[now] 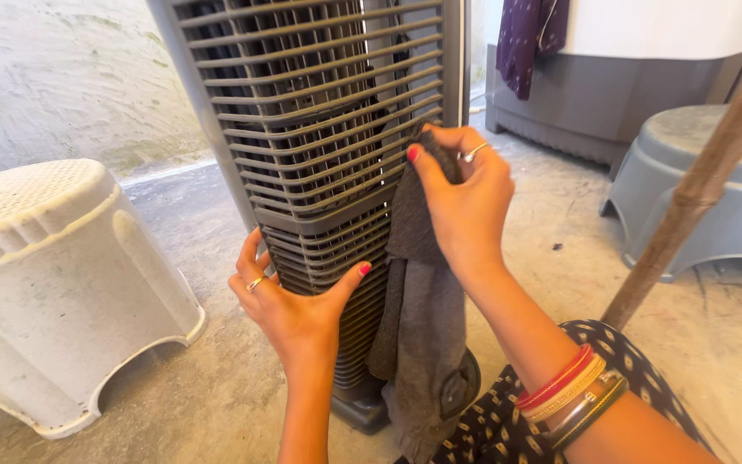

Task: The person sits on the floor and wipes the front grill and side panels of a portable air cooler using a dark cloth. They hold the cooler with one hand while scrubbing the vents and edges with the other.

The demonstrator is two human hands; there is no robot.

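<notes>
I am looking down at a tall grey tower fan (319, 129) standing on the concrete floor (216, 387), with a dark grey cloth (422, 301) hanging down its front, right of centre. The cloth looks soft and limp to me; it drapes in loose folds from the grille to the fan's base, so I judge it light and easy to bunch, best gripped at the gathered top end. The fan's slatted grille looks like stiff plastic, thin in the ribs, and I would brace it by its solid edge rather than press on the slats.

My right hand (465, 202) is raised against the grille, wrist bent, fingers curled closed around the bunched top of the cloth, pressing it to the slats. A ring and red nails show; bangles sit further down the forearm. My left hand (289, 301) is lower, palm against the fan's left edge near the bottom of the grille, fingers spread wide and the thumb reaching across the front; it grasps nothing, only steadies the body.

A white plastic stool (53, 283) stands to the left, a grey stool (714, 189) far right, and a wooden pole (697, 189) leans across it.
</notes>
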